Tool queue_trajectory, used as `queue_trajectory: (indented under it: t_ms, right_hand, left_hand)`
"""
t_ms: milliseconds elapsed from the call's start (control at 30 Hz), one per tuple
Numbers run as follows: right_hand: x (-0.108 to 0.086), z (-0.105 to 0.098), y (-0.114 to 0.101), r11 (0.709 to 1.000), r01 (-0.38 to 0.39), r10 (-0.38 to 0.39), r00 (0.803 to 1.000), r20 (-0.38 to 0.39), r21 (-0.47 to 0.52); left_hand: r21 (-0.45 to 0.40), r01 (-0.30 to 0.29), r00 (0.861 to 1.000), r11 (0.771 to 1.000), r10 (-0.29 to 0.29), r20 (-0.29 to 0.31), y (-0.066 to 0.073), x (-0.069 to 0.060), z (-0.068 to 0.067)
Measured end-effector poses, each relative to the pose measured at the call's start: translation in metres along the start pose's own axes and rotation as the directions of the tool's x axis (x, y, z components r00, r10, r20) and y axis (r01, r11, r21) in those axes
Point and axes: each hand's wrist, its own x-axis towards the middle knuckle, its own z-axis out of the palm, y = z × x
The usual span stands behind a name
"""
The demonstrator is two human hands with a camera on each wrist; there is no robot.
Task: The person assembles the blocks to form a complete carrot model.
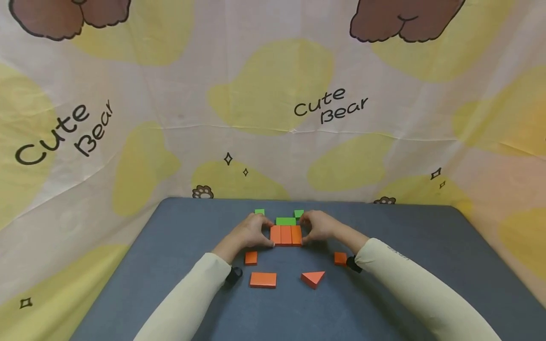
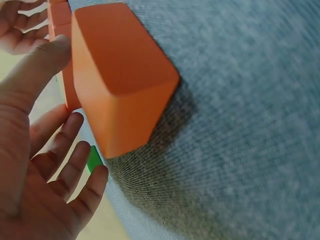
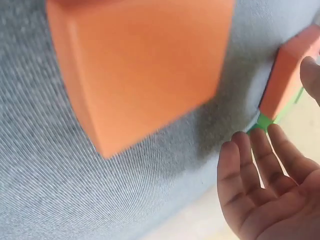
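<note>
Beneath the grip lies a blue-grey tabletop [image 1: 141, 284] with rounded far corners; beyond the grip hangs a creased cream fabric backdrop [image 1: 170, 94], printed with yellow blotches [image 1: 273, 85], paw prints [image 1: 202, 192] and "Cute Bear" lettering [image 1: 344, 110].

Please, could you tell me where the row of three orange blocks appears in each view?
Head: lower middle of the picture, the row of three orange blocks between the hands.
Left wrist: upper left, partly hidden.
Right wrist: upper right, running to the picture's edge.
Shared landmark: the right hand, beside the row in every view.
</note>
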Motion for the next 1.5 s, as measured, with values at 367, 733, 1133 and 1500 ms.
queue_trajectory:
  t_ms: [367, 733, 1133, 1500]
  right_hand:
    - [-0.001, 0.008, -0.003, 1.0, -0.03, 0.029, 0.999, -0.03, -0.008]
    - [-0.002, 0.009, -0.003, 0.996, -0.068, 0.069, 0.997, -0.028, 0.052]
    - [-0.003, 0.008, -0.002, 0.994, -0.084, 0.086, 0.996, -0.016, 0.065]
    - [-0.003, 0.009, -0.002, 0.992, -0.109, 0.111, 0.994, -0.02, 0.07]
  left_hand:
    - [0.061, 0.017, 1.0, 0.998, -0.016, -0.012, 0.006, -0.003, -0.001]
    - [0.018, -0.061, 0.993, 0.998, 0.063, -0.105, -0.005, 0.005, -0.019]
    - [-0.065, 0.004, 0.978, 0.998, -0.018, -0.209, -0.038, 0.02, -0.026]
    - [-0.008, 0.029, 0.982, 1.0, -0.03, -0.186, -0.046, 0.032, -0.02]
